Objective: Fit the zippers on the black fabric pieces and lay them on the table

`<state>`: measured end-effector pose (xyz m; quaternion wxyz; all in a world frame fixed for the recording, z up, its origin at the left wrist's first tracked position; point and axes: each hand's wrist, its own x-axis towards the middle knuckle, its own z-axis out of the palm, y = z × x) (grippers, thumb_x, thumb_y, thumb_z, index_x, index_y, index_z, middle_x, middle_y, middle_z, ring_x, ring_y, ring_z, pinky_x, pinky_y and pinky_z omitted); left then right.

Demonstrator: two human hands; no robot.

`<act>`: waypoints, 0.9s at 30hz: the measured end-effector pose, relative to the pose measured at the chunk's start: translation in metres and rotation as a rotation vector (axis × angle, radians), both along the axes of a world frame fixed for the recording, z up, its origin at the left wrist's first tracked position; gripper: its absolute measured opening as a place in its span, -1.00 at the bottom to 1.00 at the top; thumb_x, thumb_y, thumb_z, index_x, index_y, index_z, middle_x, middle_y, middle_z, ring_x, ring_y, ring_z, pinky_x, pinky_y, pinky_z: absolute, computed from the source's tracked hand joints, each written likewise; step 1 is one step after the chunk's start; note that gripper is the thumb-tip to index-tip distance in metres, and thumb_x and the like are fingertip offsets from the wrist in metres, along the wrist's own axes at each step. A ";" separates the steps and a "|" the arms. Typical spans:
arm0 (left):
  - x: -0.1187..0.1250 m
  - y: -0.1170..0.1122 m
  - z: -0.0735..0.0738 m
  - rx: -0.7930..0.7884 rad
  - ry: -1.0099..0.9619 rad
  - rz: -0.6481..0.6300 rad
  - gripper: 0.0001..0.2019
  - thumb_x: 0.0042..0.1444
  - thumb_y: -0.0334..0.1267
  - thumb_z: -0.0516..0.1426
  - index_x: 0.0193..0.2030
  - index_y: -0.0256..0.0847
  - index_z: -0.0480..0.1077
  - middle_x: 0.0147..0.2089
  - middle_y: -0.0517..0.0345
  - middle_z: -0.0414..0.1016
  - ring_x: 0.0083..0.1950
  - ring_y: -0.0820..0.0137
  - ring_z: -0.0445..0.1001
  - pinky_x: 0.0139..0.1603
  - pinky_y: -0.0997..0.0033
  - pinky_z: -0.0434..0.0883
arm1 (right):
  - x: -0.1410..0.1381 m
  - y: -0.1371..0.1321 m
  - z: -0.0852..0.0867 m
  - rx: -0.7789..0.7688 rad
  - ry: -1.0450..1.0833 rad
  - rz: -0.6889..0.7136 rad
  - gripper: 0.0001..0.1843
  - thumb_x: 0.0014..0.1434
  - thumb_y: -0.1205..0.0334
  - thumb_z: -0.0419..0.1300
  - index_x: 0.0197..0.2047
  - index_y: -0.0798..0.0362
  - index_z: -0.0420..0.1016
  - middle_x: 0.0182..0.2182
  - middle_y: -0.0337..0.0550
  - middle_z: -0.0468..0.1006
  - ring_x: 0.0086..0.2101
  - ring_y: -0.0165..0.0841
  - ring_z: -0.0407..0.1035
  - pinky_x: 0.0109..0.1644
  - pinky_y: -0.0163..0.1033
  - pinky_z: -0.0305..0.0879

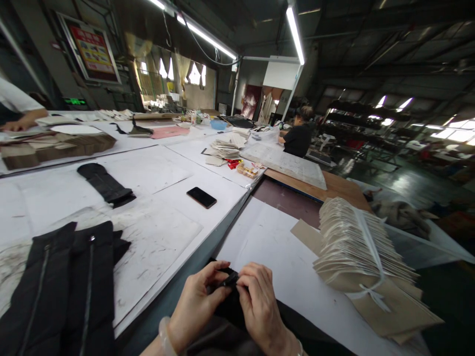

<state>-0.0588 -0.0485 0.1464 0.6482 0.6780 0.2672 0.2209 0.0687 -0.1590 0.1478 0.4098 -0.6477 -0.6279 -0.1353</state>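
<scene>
My left grip (195, 300) and right grip (261, 301) both pinch the dark, folded black fabric piece (230, 280), caught between my fingertips. I'd judge it best to steady it left and work the edge right, clear of the white-covered worktop (256, 237) just beyond.

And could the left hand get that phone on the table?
Probably yes, though the left hand would likely have to let go of the black cloth first. The phone lies uncovered on the white tabletop ahead, and nothing seems to block the way.
</scene>
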 end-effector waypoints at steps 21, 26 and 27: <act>-0.009 0.011 0.018 0.039 0.119 -0.226 -0.86 0.07 -0.25 0.20 -0.33 -0.27 0.54 -0.38 0.14 0.54 -0.32 0.32 0.42 -0.27 0.41 0.33 | 0.016 0.003 0.048 -0.512 0.435 0.174 -0.78 0.05 0.57 0.13 -0.43 0.04 0.32 -0.37 -0.21 0.53 -0.26 -0.31 0.39 -0.09 -0.19 0.24; -0.006 0.013 0.018 -0.124 0.089 -0.246 -0.85 0.00 -0.22 0.22 -0.41 -0.28 0.45 -0.45 0.20 0.41 -0.39 0.40 0.29 -0.33 0.43 0.25 | 0.017 0.005 0.050 -0.640 0.693 0.154 -0.88 0.03 0.46 0.15 -0.43 0.05 0.43 -0.40 -0.24 0.55 -0.34 -0.36 0.39 -0.23 -0.28 0.25; -0.006 0.013 0.018 -0.159 0.086 -0.260 -0.84 -0.02 -0.21 0.23 -0.42 -0.28 0.44 -0.46 0.21 0.39 -0.40 0.41 0.27 -0.35 0.43 0.23 | 0.017 0.006 0.050 -0.667 0.752 0.150 -0.90 0.02 0.43 0.16 -0.43 0.06 0.45 -0.42 -0.24 0.54 -0.36 -0.37 0.38 -0.28 -0.29 0.24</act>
